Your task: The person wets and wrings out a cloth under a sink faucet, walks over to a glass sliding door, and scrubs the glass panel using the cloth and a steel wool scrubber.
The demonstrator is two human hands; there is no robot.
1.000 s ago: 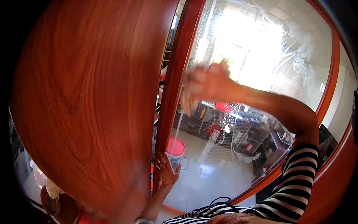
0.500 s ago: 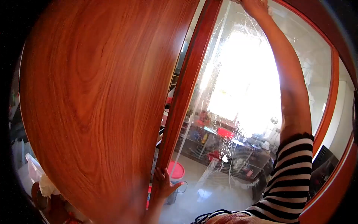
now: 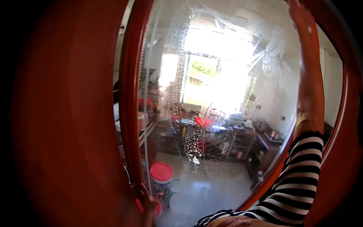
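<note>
A glass door in a reddish-brown wooden frame [image 3: 132, 94] stands before me. Water drops, white streaks and foam spots mark its glass pane [image 3: 234, 166]. My left hand [image 3: 148, 202] is low on the door's left upright, fingers hooked on the wood and thumb stretched toward the glass. High at the upper right, my right hand [image 3: 301, 17] reaches along the right edge of the pane. Its fingers run to the picture's top edge and are blurred, so whatever they hold cannot be made out. A black-and-white striped sleeve [image 3: 287, 178] covers my right upper arm.
A brown wooden panel [image 3: 68, 113] fills the left side. Through the glass show a bucket with a red lid [image 3: 161, 172], a bright window [image 3: 204, 75], a counter with pots [image 3: 262, 125] and a tiled floor [image 3: 208, 200].
My view has turned right and the door frame now appears further left. My right hand has gone from the top middle of the glass to its right edge. My left hand stays on the upright.
</note>
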